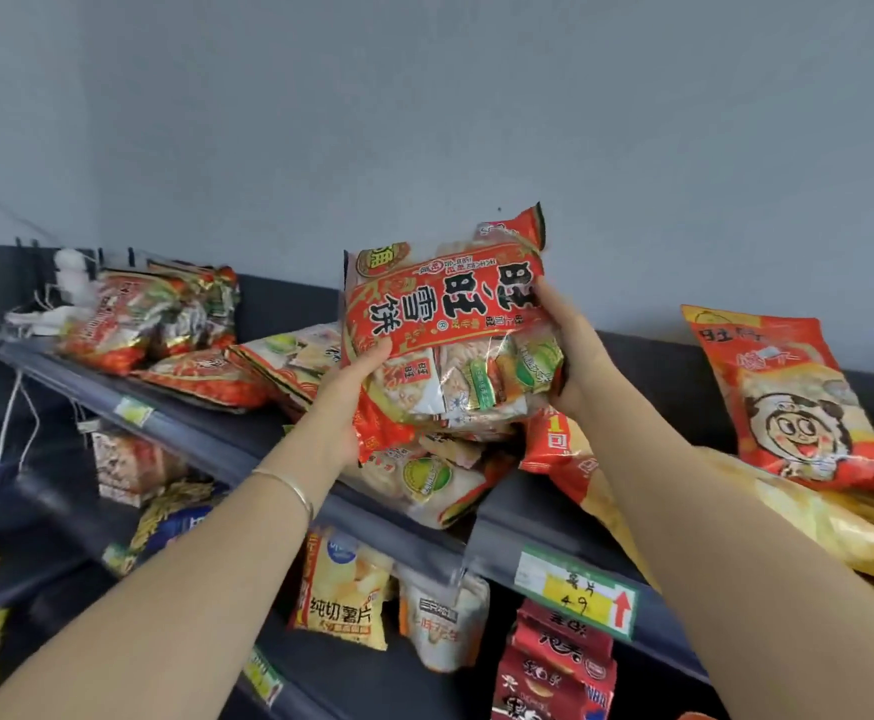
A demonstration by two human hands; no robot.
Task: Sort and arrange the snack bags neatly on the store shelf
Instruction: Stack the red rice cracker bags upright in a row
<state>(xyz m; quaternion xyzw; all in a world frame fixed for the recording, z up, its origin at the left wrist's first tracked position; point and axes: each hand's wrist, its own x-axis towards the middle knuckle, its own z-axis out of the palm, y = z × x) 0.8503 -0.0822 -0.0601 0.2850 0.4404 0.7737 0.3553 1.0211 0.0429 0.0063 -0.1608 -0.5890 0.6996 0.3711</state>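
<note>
A large red rice-cracker bag (445,314) is held up above the top shelf (248,439), turned upside down. My left hand (352,402) grips its lower left edge, and my right hand (575,345) grips its right side. Under it lies another bag of the same kind (435,480), flat and jutting over the shelf's front edge. More red bags (165,324) are piled at the shelf's left. A red bag with a cartoon face (793,397) leans against the back wall on the right, above yellow bags (809,522).
A green and yellow price tag (575,592) hangs on the shelf's front rail. The lower shelf holds chip bags (341,589) and red packets (554,667). White cables (4,449) hang at the far left. A grey wall rises behind the shelf.
</note>
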